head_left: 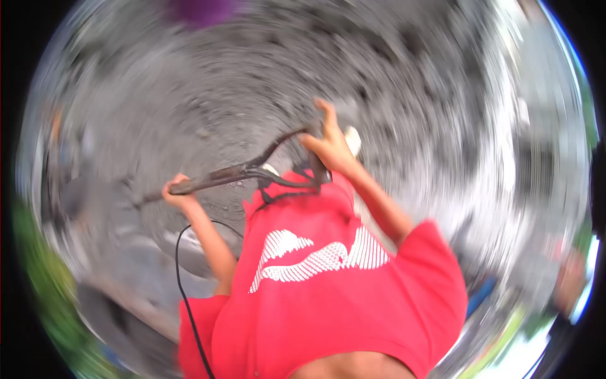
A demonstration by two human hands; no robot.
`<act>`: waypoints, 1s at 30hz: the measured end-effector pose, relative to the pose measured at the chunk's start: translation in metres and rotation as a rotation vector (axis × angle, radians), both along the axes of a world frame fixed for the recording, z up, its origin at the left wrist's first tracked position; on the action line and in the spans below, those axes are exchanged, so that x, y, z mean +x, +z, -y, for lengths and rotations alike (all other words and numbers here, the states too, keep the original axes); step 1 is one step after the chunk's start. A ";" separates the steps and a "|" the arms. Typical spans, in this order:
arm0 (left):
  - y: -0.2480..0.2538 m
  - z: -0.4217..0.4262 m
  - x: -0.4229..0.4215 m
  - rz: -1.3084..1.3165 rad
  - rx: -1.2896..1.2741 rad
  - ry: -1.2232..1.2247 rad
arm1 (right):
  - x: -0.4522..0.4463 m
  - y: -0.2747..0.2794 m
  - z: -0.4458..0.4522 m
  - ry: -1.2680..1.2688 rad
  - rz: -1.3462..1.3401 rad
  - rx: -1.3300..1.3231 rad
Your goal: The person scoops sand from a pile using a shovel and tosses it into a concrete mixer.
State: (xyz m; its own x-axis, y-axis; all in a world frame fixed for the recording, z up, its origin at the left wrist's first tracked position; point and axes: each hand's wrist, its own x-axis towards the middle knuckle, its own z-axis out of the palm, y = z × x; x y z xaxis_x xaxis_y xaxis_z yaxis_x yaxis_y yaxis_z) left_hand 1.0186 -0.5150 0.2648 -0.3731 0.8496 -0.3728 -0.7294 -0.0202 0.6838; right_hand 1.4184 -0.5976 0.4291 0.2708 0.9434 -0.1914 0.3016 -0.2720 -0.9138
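Note:
A long-handled tool, most likely a shovel (221,177), crosses in front of me from the left to my waist. Its dark shaft splits into a forked grip at the right end. My left hand (179,191) is wrapped round the shaft near the left. At the grip end is my right hand (331,146), its thumb over the handle and one finger stretched out; its other fingers are hidden. Past my left hand the tool's far end blurs into grey, so its blade cannot be made out.
Grey, loose-looking ground (189,95) spreads ahead, smeared by motion. A black cable (178,265) loops by my left arm. Grey rounded shapes (142,268) lie at lower left. A purple blur (202,9) shows at the top, and pale blurred surfaces (499,145) line the right.

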 end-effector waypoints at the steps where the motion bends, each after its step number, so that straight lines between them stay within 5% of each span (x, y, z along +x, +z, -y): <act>1: -0.052 -0.006 0.032 0.040 -0.106 -0.133 | 0.016 0.004 0.017 -0.036 -0.037 0.020; 3: -0.084 -0.009 0.118 -0.077 -0.480 -0.413 | 0.044 0.023 0.053 -0.145 0.357 0.275; 4: -0.124 -0.010 0.148 -0.159 -0.550 -0.402 | 0.050 0.046 0.074 -0.158 0.445 0.204; 5: -0.099 0.009 0.188 -0.170 -0.547 -0.795 | 0.059 0.055 0.091 -0.110 0.674 0.376; 7: -0.158 -0.005 0.237 0.285 -0.839 -1.126 | 0.052 0.086 0.121 0.060 0.582 0.152; 8: -0.181 0.002 0.276 0.217 -0.791 -1.135 | 0.050 0.099 0.137 0.106 0.569 0.080; 9: -0.128 0.019 0.326 0.044 -0.771 -1.259 | 0.047 0.106 0.145 0.063 0.600 0.062; 11: -0.156 0.016 0.397 0.352 -1.082 -1.250 | 0.052 0.116 0.157 -0.039 0.642 0.091; 13: -0.114 0.036 0.460 0.187 -0.994 -1.386 | 0.056 0.128 0.167 -0.124 0.693 0.079; 16: -0.134 0.042 0.523 0.359 -1.111 -1.547 | 0.064 0.143 0.173 -0.192 0.794 -0.035; 19: -0.059 0.052 0.551 -0.207 -0.744 -2.064 | 0.083 0.122 0.158 -0.336 0.893 -0.103; 21: -0.112 0.030 0.552 -0.661 -0.532 -2.307 | 0.106 0.065 0.131 -0.454 0.864 -0.071; 22: -0.182 0.015 0.552 -0.653 -0.464 -2.318 | 0.121 0.016 0.112 -0.527 0.874 -0.052; 24: -0.172 -0.008 0.513 -0.463 -0.322 -2.162 | 0.148 -0.068 0.079 -0.366 0.933 -0.102; 25: -0.140 -0.015 0.492 -0.344 -0.264 -2.051 | 0.136 -0.085 0.052 -0.336 0.918 -0.014; 26: -0.112 -0.019 0.468 -0.493 -0.131 -1.986 | 0.124 -0.092 0.026 -0.363 0.893 0.021; 30: -0.032 -0.039 0.376 -0.569 -0.414 -1.696 | 0.095 -0.122 -0.048 -0.177 0.767 -0.092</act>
State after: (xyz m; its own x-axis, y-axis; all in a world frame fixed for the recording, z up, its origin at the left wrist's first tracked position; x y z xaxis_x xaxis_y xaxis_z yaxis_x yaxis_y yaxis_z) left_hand 1.3949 -0.4757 0.2326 0.5468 0.2994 -0.7819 0.5123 0.6190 0.5953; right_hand 1.5130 -0.5496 0.3072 0.5030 0.8636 0.0340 0.7835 -0.4390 -0.4398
